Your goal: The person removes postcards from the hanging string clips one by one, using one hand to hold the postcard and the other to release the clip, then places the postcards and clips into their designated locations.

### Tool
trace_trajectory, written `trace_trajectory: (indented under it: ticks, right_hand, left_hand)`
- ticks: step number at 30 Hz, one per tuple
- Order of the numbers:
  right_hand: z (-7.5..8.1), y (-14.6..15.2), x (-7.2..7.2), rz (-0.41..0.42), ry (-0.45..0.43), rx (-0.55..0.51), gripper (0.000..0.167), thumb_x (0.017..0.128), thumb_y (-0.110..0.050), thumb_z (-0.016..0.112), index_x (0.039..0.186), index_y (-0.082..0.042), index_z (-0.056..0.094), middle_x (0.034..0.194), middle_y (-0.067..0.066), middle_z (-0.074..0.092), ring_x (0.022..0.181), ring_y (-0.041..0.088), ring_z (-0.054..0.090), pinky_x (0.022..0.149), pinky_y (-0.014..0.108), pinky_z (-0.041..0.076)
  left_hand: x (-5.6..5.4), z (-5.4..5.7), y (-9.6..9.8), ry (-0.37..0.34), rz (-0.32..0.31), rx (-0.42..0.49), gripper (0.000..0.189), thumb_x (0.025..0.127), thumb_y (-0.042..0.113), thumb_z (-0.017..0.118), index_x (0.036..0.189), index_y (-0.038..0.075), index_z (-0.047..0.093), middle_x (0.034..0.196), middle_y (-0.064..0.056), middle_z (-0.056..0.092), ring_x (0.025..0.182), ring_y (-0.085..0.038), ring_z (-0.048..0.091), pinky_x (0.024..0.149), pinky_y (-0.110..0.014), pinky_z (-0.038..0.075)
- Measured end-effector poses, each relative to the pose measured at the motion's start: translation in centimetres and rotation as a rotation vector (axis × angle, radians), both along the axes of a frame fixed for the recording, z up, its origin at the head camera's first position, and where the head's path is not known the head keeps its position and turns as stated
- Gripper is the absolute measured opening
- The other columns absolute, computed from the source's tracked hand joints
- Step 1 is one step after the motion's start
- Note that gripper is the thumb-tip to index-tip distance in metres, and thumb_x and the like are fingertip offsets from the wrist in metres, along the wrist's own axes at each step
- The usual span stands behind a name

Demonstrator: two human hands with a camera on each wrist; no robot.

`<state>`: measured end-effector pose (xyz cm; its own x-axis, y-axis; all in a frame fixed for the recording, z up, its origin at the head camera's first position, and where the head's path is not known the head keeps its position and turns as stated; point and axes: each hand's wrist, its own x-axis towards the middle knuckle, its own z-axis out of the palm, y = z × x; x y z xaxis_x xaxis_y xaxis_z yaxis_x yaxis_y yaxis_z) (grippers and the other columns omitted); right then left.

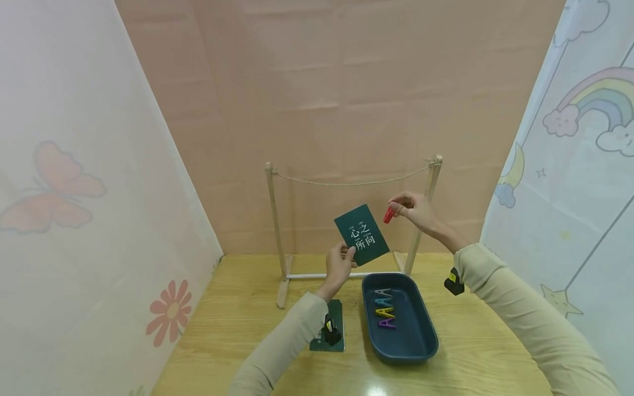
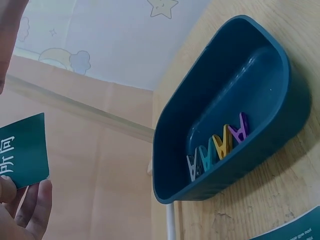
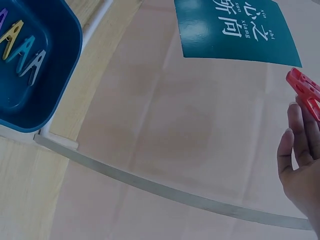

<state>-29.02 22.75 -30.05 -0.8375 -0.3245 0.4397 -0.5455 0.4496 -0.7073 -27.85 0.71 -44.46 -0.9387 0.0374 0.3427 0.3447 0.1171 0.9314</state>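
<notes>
My left hand (image 1: 340, 265) pinches a dark green card (image 1: 362, 234) with white Chinese characters by its lower left corner. The card is tilted, held up in front of the wooden stand and below its string. To the right of it, my right hand (image 1: 415, 211) holds a red clothespin (image 1: 389, 214) between thumb and fingers, just off the card's upper right side. In the right wrist view the red clothespin (image 3: 304, 90) appears close to the card's edge (image 3: 240, 35), with a gap between them. The left wrist view shows the fingers (image 2: 40, 207) at the card's bottom corner.
A string (image 1: 346, 183) sags between the two posts of a wooden stand (image 1: 275, 220). On the table (image 1: 238, 324), a blue basin (image 1: 431, 341) holds several clothespins (image 1: 384, 312) in grey, teal, yellow and purple. More green cards (image 1: 337, 316) lie beneath my left forearm.
</notes>
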Motion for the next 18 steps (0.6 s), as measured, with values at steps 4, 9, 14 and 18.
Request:
trace_trajectory:
  ticks: [4, 9, 14, 18]
  right_hand:
    - [-2.1, 1.0, -1.8, 0.009, -0.045, 0.009, 0.025, 0.101, -0.007, 0.058, 0.116, 0.013, 0.059, 0.102, 0.026, 0.067, 0.087, 0.035, 0.065, 0.074, 0.018, 0.052]
    - [-2.7, 1.3, -2.1, 0.005, -0.085, 0.051, 0.026, 0.1, -0.011, 0.061, 0.117, 0.009, 0.061, 0.103, 0.023, 0.068, 0.087, 0.027, 0.066, 0.075, 0.022, 0.053]
    - [-3.1, 1.5, -2.2, 0.04, -0.133, 0.071, 0.029, 0.099, -0.014, 0.063, 0.119, 0.007, 0.062, 0.103, 0.021, 0.069, 0.089, 0.026, 0.066, 0.078, 0.026, 0.054]
    - [-3.8, 1.7, -2.5, 0.065, -0.141, 0.103, 0.028, 0.097, -0.012, 0.065, 0.119, 0.006, 0.063, 0.104, 0.019, 0.069, 0.092, 0.028, 0.067, 0.08, 0.03, 0.054]
  left_hand:
    - [0.1, -0.4, -0.4, -0.011, 0.003, 0.002, 0.011, 0.101, 0.005, 0.056, 0.1, -0.005, 0.061, 0.088, -0.013, 0.061, 0.071, -0.028, 0.069, 0.068, -0.043, 0.061]
    - [0.0, -0.9, -0.8, -0.018, 0.02, -0.011, 0.011, 0.101, 0.006, 0.057, 0.095, -0.003, 0.06, 0.088, -0.013, 0.062, 0.071, -0.028, 0.069, 0.064, -0.037, 0.061]
    - [-0.2, -1.3, -1.2, -0.031, 0.03, -0.025, 0.013, 0.102, 0.007, 0.056, 0.092, -0.002, 0.057, 0.088, -0.013, 0.062, 0.072, -0.029, 0.069, 0.062, -0.031, 0.06]
    - [0.0, -1.6, -1.5, -0.054, 0.036, -0.036, 0.013, 0.102, 0.006, 0.056, 0.093, -0.004, 0.057, 0.089, -0.013, 0.061, 0.071, -0.029, 0.069, 0.059, -0.026, 0.059]
